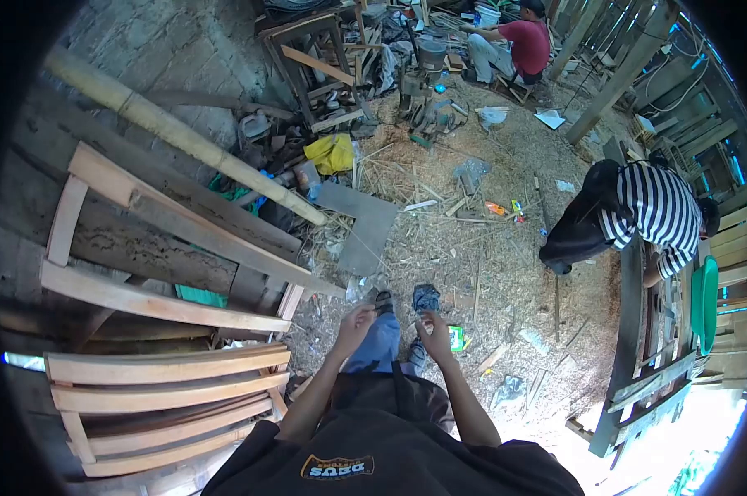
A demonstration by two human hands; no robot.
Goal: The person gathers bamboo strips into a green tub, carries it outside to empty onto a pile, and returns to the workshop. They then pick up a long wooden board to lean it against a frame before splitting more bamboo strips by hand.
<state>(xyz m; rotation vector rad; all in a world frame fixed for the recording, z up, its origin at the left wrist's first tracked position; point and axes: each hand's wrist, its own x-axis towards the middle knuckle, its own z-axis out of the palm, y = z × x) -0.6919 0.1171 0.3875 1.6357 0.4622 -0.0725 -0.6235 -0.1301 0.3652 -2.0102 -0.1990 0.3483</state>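
In front of my lower body, over my legs and the littered ground, both hands are held up a short way apart. My left hand (355,331) is closed in a pinch above one blue trouser leg (373,347). With its thumb and fingers drawn together, my right hand (434,337) is above my other foot. Whatever either hand may hold is too small to make out. Just right of my right hand, a green and white packet (457,337) lies on the ground. Neither hand touches the wooden slatted frames (167,304) standing to the left.
Wood shavings and scraps cover the ground (439,248). A bamboo pole (200,145) slants across the upper left, near a grey flat sheet (365,231). A person in a striped shirt (658,202) bends over a dark wooden frame (630,331) at right. Another person (526,45) sits at the back.
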